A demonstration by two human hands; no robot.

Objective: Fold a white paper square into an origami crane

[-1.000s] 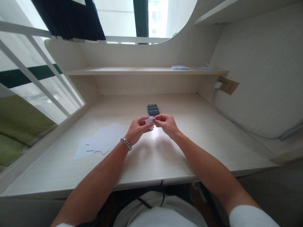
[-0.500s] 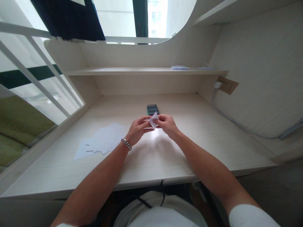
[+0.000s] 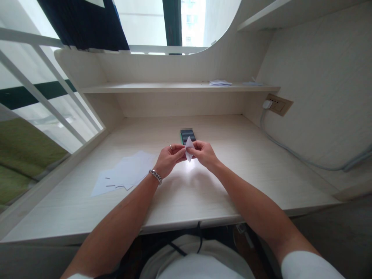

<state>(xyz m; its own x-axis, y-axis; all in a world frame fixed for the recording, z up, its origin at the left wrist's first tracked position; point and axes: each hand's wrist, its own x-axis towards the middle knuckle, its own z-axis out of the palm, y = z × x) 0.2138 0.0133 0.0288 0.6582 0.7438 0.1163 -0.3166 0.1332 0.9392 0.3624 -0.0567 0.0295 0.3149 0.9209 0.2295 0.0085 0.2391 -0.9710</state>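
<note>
The right hand (image 3: 204,154) pinches a folded white paper (image 3: 189,142) at its 3 o'clock side, the left hand (image 3: 167,159) grips it from 9; just beyond, at 12, lies a phone (image 3: 186,134); loose sheets (image 3: 130,168) spread between 8 and 9; a socket (image 3: 285,105) sits at 2

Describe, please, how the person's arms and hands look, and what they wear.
The left hand wears a shiny ring on one finger; a chunky silver-coloured chain bracelet circles that wrist. The right hand shows no jewellery. Neither hand is gloved. The right arm is bare below a white sleeve; on the left arm only a bit of white cloth shows.
</note>
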